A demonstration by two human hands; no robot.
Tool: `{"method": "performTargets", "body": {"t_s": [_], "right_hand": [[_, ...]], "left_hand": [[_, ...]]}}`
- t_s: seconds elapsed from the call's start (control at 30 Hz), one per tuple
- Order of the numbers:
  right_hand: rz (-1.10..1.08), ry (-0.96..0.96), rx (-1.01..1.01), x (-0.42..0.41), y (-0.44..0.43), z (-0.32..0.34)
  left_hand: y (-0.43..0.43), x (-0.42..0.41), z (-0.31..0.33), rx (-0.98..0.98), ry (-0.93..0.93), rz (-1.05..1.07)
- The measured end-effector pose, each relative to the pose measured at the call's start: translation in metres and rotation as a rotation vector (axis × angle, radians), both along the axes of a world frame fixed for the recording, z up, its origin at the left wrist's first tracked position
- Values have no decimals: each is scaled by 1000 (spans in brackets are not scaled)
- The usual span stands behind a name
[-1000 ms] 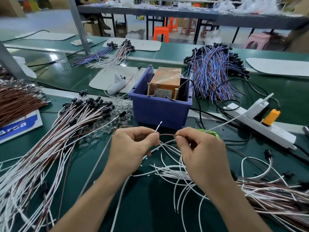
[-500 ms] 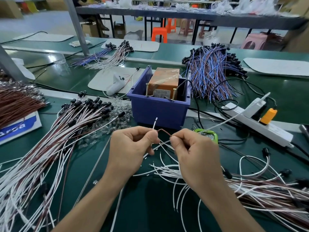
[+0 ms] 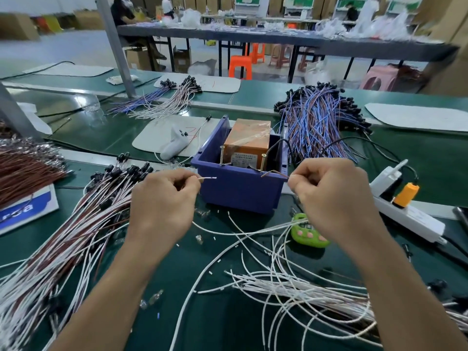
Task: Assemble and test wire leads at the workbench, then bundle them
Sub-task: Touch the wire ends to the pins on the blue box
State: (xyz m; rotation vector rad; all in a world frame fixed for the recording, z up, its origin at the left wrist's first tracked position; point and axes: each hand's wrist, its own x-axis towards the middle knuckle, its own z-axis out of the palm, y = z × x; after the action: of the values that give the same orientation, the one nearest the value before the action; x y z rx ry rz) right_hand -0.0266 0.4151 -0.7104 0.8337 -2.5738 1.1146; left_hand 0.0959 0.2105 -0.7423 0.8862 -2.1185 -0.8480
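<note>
Before bin (image 3: 240, 191), left hand (image 3: 162, 206), right hand (image 3: 334, 196), moved apart

One left hand (image 3: 162, 206), one right hand (image 3: 334, 198), six heaps of wire leads.

Each hand pinches one tip: one white wire end (image 3: 209, 178), one brown wire end (image 3: 274, 173). Heaps: one brown heap (image 3: 22, 171), one white-and-brown heap (image 3: 63, 236), one loose white heap (image 3: 291, 282), one blue heap (image 3: 311, 122), two small far heaps (image 3: 162, 102). One blue bin (image 3: 240, 193) holds one orange box (image 3: 248, 138) and two upright screws (image 3: 222, 155). One power strip (image 3: 410, 219), one orange plug (image 3: 406, 195), one green gadget (image 3: 307, 234), four white mats (image 3: 417, 117).
</note>
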Motion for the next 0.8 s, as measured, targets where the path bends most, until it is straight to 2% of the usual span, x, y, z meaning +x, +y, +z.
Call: {"method": "performTargets", "body": {"t_s": [0.2,0.4,0.67,0.8], "right_hand": [[39,-33,56,-5,-7,-5],[57,-64,38,-9,-8,-9],[72,-84,6,-10,-6,-6],[83,-81,0,-10,-6,-4]], "left_hand": [[-12,-12,3,-29,-48,-96],[-10,-21,-3,-93,18,-88],[-10,-25,-4,-41,83,-89],[-7,-28,-2,-85,80,-57]]}}
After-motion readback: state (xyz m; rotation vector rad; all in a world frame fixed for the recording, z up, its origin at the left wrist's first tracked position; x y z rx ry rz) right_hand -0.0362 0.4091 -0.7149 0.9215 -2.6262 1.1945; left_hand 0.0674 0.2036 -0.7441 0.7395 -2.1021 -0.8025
